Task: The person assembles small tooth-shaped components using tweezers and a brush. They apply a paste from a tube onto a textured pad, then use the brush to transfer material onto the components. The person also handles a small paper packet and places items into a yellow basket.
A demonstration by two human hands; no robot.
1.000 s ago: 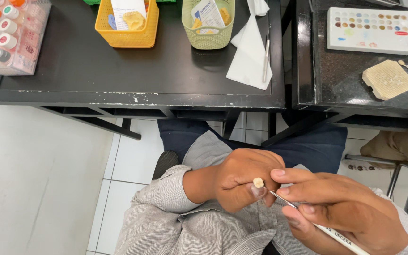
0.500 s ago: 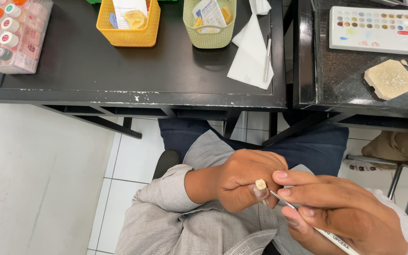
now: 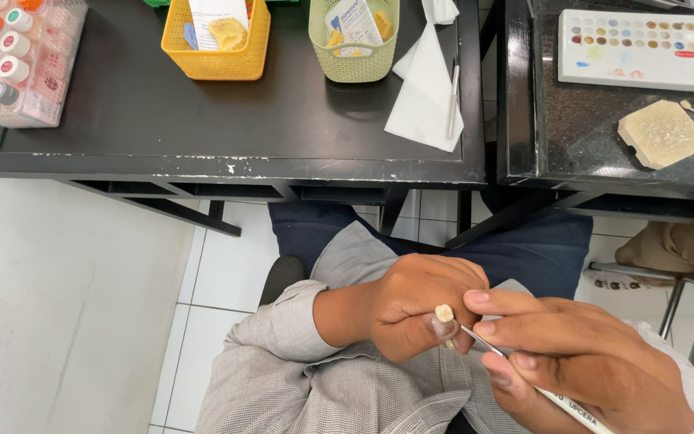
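The left hand [image 3: 411, 309] pinches a small cream tooth piece [image 3: 443, 313] over the lap, below the desk [image 3: 202, 120]. The right hand [image 3: 580, 370] grips a thin brush [image 3: 516, 371]; its long axis slants up-left, tip just beside the piece.

On the left table [image 3: 122, 120]: bottle rack [image 3: 22, 60] far left, two baskets [image 3: 218, 48] right of it, tissue [image 3: 427, 96] rightmost; hands [image 3: 411, 309] below its front edge.
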